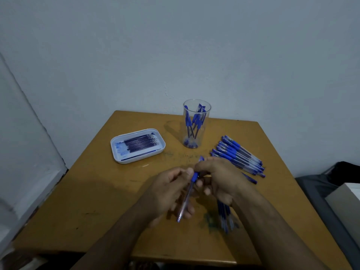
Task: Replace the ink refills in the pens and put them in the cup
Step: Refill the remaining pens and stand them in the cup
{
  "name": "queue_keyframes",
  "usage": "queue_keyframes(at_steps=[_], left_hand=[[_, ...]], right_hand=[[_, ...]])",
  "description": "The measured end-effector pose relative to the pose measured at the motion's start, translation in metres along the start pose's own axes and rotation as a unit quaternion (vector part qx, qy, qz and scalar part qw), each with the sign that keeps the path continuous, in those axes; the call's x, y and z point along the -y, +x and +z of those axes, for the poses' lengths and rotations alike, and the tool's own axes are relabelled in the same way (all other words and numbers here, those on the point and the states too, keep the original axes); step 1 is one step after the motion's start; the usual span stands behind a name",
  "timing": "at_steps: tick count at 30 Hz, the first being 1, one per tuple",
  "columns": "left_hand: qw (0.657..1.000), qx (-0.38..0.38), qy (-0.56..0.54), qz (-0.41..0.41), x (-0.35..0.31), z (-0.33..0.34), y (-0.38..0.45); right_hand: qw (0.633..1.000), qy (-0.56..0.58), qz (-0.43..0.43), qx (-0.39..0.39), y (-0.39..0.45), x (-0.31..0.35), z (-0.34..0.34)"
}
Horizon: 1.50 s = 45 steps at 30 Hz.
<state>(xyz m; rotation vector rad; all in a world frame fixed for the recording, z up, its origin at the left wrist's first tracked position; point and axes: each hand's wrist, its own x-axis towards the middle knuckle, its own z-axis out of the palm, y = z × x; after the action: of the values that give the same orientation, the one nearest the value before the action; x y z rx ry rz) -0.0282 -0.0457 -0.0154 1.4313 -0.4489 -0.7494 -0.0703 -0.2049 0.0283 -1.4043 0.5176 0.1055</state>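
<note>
— Two hands up over the brown table (81,201)?

— Yes, two. Left hand (169,190) curled around one pen (188,193), see-through with a blue grip. Right hand (220,180) pinching the top end of that same pen, fingers closed on it. Blue bit (201,158) poking up above the right hand, too blurry to name.

— And the cup?

— One clear cup (196,123), standing straight at the back of the table. Pens (194,121) inside, blue caps up. About five or six, hard to count through the plastic.

— More pens waiting?

— One pile of pens (238,154) lying flat on the right, just behind the right hand. About nine or ten, side by side, blue caps pointing away from the cup. One more bunch (225,213) lying under the right wrist, maybe three or four, blurry.

— And the refills?

— One white tray (118,152) to the left of the cup, well apart from the hands. Thin dark refills (141,143) in a row inside, about eight or nine. One long blue one (140,155) lying alone near the front edge of the tray
</note>
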Motion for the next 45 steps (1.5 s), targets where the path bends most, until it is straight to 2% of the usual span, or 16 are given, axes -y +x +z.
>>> queue_keyframes(at_steps=[5, 12, 20, 26, 28, 30, 33, 35, 40, 43, 45], left_hand=[[0.993, -0.023, 0.115, 0.018, 0.009, -0.012, 0.010], [0.982, -0.006, 0.182, 0.054, 0.017, -0.013, 0.016], [0.979, -0.011, 0.188, 0.074, 0.023, -0.015, 0.020], [0.981, 0.004, 0.177, 0.073, 0.020, -0.019, 0.019], [0.984, -0.021, 0.163, 0.068, 0.021, -0.019, 0.019], [0.985, -0.062, 0.148, 0.069, 0.022, -0.019, 0.019], [0.976, -0.111, 0.159, 0.098, 0.023, -0.023, 0.019], [0.969, -0.135, 0.173, 0.111, 0.023, -0.028, 0.019], [0.957, -0.148, 0.214, 0.132, 0.023, -0.033, 0.018], [0.952, -0.147, 0.234, 0.134, 0.024, -0.034, 0.018], [0.949, -0.143, 0.248, 0.128, 0.024, -0.032, 0.017]], right_hand=[[0.995, 0.084, -0.052, 0.011, 0.005, -0.020, -0.008], [0.990, 0.064, -0.125, -0.022, 0.006, -0.033, -0.013], [0.984, -0.024, -0.175, -0.027, 0.007, -0.036, -0.015], [0.983, 0.017, -0.181, -0.011, 0.007, -0.030, -0.021], [0.981, 0.011, -0.192, -0.019, 0.006, -0.028, -0.020], [0.974, 0.008, -0.216, -0.065, 0.005, -0.028, -0.019], [0.940, -0.121, -0.260, -0.186, 0.008, -0.031, -0.022], [0.897, -0.253, -0.287, -0.220, 0.010, -0.035, -0.021], [0.799, -0.529, -0.238, -0.161, 0.009, -0.044, -0.004], [0.733, -0.618, -0.244, -0.146, 0.011, -0.048, 0.003], [0.711, -0.641, -0.252, -0.146, 0.015, -0.051, 0.006]])
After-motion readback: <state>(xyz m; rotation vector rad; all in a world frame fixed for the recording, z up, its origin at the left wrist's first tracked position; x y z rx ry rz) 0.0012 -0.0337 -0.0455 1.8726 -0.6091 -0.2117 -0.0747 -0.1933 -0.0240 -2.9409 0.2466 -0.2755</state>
